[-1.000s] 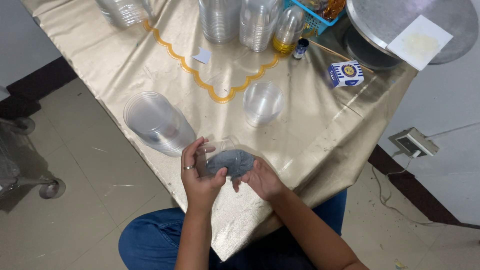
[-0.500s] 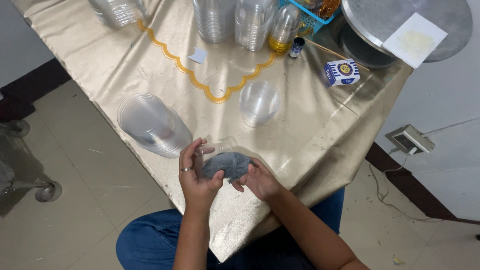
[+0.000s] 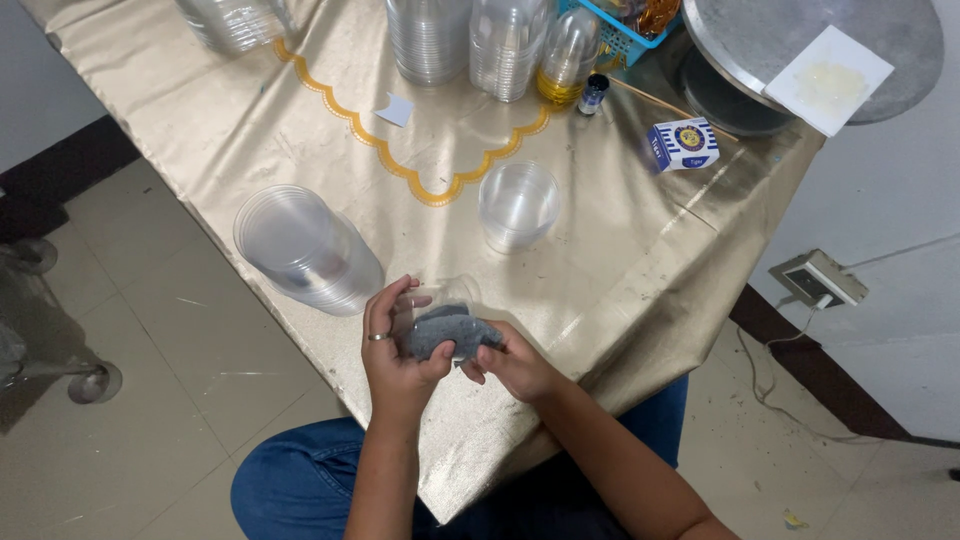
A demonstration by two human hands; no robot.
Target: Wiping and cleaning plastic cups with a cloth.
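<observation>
My left hand, with a ring on one finger, grips a small clear plastic cup at the near edge of the table. My right hand pinches a grey cloth that is pressed against the cup's side. Both hands meet over the gold tablecloth. A single clear cup stands upright just beyond them. A stack of clear plastic lids lies on its side to the left.
Tall stacks of clear cups stand at the back, beside a small bottle of yellow liquid. A blue and white small box and a round metal tray with a white napkin sit at right. A wall socket is low on the right.
My hands have stayed together on the cup and cloth, only turning them slightly. The view has drifted a little.
</observation>
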